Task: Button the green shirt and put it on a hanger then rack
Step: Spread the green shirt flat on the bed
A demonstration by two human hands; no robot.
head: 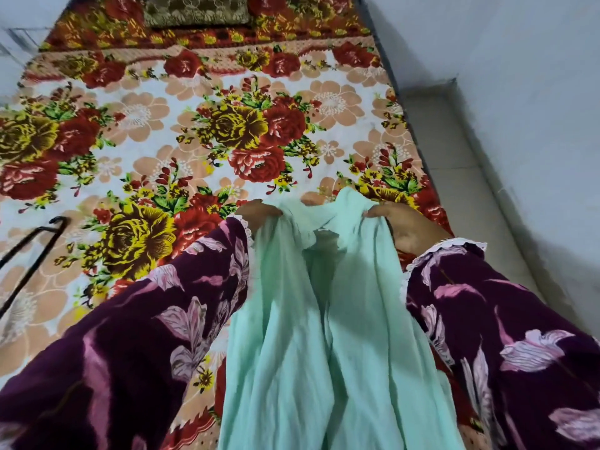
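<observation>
A pale mint-green shirt (324, 319) hangs in long folds from my two hands, above the near edge of the bed. My left hand (259, 216) grips its top edge on the left side, fingers curled into the cloth. My right hand (402, 225) grips the top edge on the right, near the collar. Between the hands the collar area sags open. No buttons show. A black hanger (35, 245) lies on the bed at the far left, partly cut off by the frame's edge.
The bed carries a floral sheet (227, 125) in red, yellow and peach. A dark patterned pillow (194, 11) lies at its head. A grey floor strip (454, 190) and a pale wall (535, 92) run along the right side.
</observation>
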